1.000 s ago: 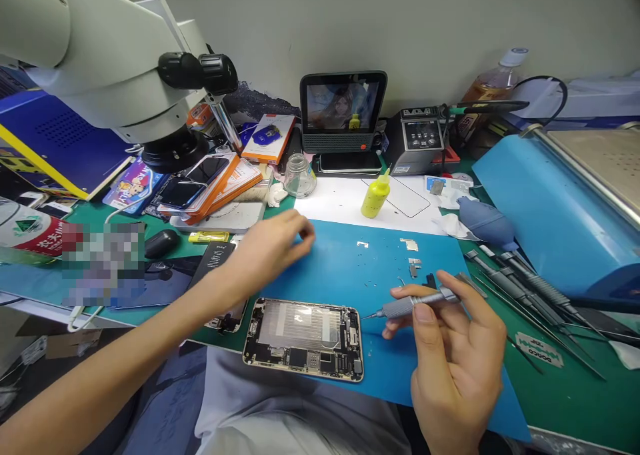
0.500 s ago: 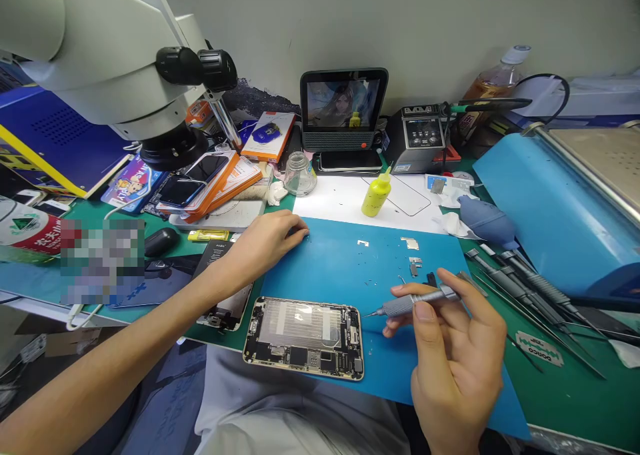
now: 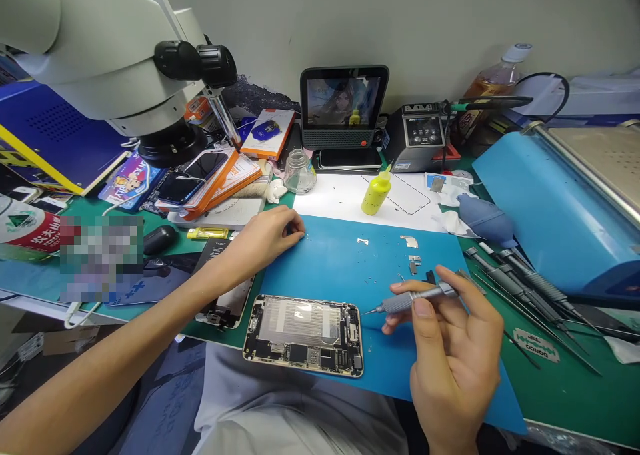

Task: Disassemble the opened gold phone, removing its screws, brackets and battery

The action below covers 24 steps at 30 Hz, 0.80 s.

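Note:
My right hand (image 3: 455, 355) grips a grey precision screwdriver (image 3: 400, 303), its thin tip pointing left, just off the right end of the opened phone (image 3: 305, 338). That phone lies on the near edge of the blue mat (image 3: 330, 268), battery bay and circuit boards uncovered. My left hand (image 3: 273, 238) rests by the mat's far left corner, thumb and fingers pinched together; whatever is between the fingertips is too small to make out. Small metal brackets (image 3: 411, 241) and several tiny screws (image 3: 369, 281) lie on the mat. Under my left forearm is a detached phone screen (image 3: 233, 308), partly hidden.
A microscope (image 3: 170, 138) overhangs the left side. Behind the mat stand a yellow bottle (image 3: 377, 193), a glass jar (image 3: 299, 173) and a lit display (image 3: 344, 101). Tweezers (image 3: 540, 321), a razor blade (image 3: 537, 345) and a blue air blower (image 3: 485, 220) lie to the right.
My left fingertips have drawn slightly left and curled closer together. The screwdriver has shifted slightly left, still held in my right hand.

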Tool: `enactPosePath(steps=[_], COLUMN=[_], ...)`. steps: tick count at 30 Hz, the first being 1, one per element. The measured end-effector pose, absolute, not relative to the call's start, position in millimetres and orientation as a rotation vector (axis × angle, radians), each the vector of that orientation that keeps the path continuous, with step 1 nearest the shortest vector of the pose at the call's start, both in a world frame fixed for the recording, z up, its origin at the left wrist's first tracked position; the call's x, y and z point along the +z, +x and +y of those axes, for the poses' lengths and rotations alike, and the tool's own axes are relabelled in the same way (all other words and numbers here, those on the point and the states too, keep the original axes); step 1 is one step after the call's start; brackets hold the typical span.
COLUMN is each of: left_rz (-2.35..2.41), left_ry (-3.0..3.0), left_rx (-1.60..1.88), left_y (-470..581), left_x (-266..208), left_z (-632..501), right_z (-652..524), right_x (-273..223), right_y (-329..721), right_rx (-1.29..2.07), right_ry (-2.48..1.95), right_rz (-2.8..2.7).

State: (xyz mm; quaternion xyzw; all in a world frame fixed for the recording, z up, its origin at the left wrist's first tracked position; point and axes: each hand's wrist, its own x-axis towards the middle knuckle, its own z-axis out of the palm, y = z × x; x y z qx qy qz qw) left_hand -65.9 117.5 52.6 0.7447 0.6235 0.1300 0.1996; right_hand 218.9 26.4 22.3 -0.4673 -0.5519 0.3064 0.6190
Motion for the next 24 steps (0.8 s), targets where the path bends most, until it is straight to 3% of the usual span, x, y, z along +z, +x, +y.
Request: enactPosePath(steps=[8, 12, 24], left_rz=[1.776, 1.559, 1.405], left_ry=[2.185, 2.354, 2.338], left_rx=[0.456, 0.535, 0.655], left_y=[-60.7, -32.7, 6.0], left_x=[63.9, 73.1, 45.2], left_z=[103.3, 61.6, 12.7], right_z=[23.6, 22.9, 20.2], right_x=[26.1, 26.2, 17.5], right_y=[219.2, 217.8, 222.0], right_rx=[0.68, 0.658, 0.701], right_ry=[-1.07, -1.087, -1.09], right_rz=[-1.288, -1.318, -1.595])
